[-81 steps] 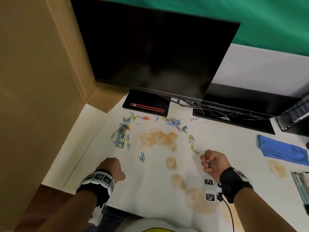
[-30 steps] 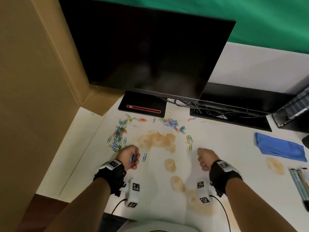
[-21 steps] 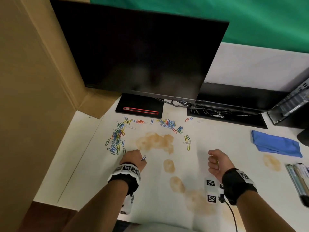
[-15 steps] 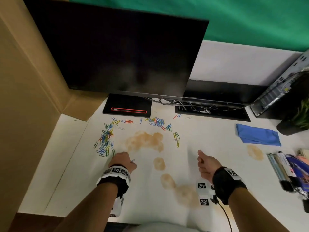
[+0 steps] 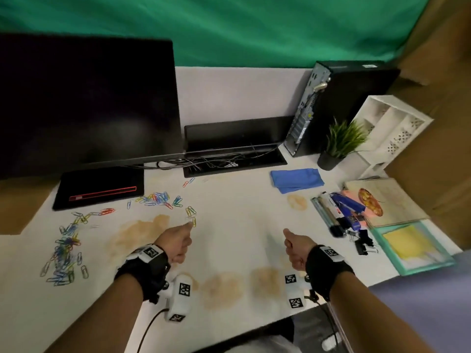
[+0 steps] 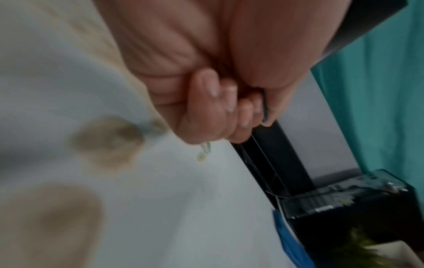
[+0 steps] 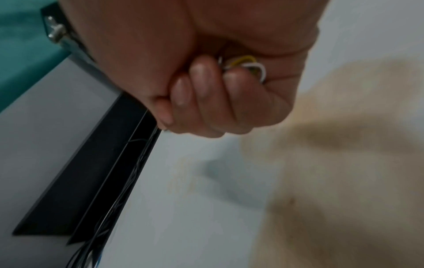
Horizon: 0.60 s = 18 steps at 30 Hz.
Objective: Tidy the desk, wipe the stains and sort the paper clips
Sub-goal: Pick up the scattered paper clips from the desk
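Observation:
Coloured paper clips lie scattered on the white desk (image 5: 239,215), in a heap at the left (image 5: 63,256) and a row by the monitor base (image 5: 158,198). My left hand (image 5: 178,242) is a fist just below a yellow clip (image 5: 194,221); the left wrist view shows a blue paper clip (image 6: 264,107) gripped in its curled fingers (image 6: 206,101). My right hand (image 5: 295,247) is also a fist, holding yellow and white paper clips (image 7: 249,66). Brown stains (image 5: 139,231) mark the desk, more of them along the near edge (image 5: 224,289). A blue cloth (image 5: 297,179) lies at the back right.
A black monitor (image 5: 84,103) and its base (image 5: 99,189) stand at the back left, an open cable tray (image 5: 234,163) behind the middle. At right are a computer tower (image 5: 341,103), potted plant (image 5: 339,143), white organiser (image 5: 390,128), markers (image 5: 339,212), binder clips (image 5: 363,240), and a teal tray (image 5: 413,245).
The view has swung right, bringing the tower, plant and stationery into sight. My left hand moved from the left clip heap toward the middle, still closed; the right fist stayed closed.

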{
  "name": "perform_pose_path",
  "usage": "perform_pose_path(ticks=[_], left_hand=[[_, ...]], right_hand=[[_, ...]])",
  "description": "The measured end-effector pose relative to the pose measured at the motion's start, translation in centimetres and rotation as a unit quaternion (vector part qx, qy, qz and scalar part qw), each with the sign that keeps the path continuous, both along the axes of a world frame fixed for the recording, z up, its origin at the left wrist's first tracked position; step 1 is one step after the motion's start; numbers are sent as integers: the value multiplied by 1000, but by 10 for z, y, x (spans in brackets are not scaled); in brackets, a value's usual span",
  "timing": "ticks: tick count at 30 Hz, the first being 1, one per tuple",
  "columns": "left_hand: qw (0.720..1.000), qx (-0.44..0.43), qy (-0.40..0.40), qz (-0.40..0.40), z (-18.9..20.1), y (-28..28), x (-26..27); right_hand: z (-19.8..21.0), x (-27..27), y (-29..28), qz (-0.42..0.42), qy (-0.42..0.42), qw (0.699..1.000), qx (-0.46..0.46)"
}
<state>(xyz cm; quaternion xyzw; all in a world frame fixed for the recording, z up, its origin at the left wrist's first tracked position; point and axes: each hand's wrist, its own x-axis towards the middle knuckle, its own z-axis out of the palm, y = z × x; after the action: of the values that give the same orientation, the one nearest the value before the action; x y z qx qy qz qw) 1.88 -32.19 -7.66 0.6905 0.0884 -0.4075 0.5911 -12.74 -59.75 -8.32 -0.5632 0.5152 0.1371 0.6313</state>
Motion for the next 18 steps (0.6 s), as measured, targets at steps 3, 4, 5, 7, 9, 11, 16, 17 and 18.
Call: perform_pose_path(ticks=[3,4,5,7,9,11,16,17,18], left_hand=[[998,-53,12,-19,10,-48,-23],[998,-60,18,-25,12,-65,-30],[997,-63,26,-33,13,-80,-38],[996,-55,44,-56,15,-112,-51],[993,-28,54,-97,14,-144,-62],[987,20,45,-155,10,-178,-70],[929,135,-54,-341,1,-266,-95],[914,148,-70,-372,1,-283,-101],[902,156,-80,-395,2,-299,-108]], right_hand=[[4,-24,-36,8,-4,1000,-16],[5,-32,-49,9,-5,1000,-21],[5,-41,-62,7,-4,1000,-28],[8,-58,-90,-5,1,999,-44],[12,-75,-118,-12,27,998,-64],[15,-89,-149,-5,64,995,-71],[2,-124,-234,103,172,946,-254],[0,-128,-247,136,185,930,-288],[-2,-131,-258,167,191,913,-318]])
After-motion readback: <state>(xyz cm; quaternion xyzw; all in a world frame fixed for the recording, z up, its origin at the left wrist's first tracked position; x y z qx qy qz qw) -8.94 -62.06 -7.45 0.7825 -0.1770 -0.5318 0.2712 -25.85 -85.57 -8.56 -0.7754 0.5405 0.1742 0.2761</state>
